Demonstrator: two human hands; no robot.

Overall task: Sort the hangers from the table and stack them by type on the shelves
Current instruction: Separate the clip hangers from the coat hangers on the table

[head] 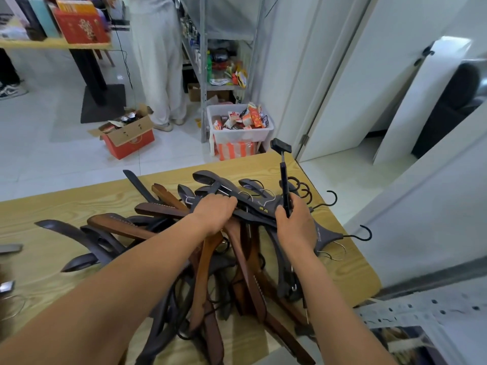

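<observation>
A white plastic bin [238,137] full of snack packets has an orange-and-white striped bag [234,150] just below its front. Left of the bin lies an open red cardboard box [129,142], and between the two, farther back, stands a person in pale trousers [158,75]. Right of the bin a white door [355,88] stands ajar, and far up-left of it a red patterned box [81,29] rests on a far desk [52,44].

A pale wood-grain table [52,206] carries a tangled pile of hangers [205,272], brown wooden ones crossed with dark ones. At the pile's right side a dark hanger [329,235] with a black hook lies by the table's edge. Well left of the pile lie grey clip pieces [10,248].
</observation>
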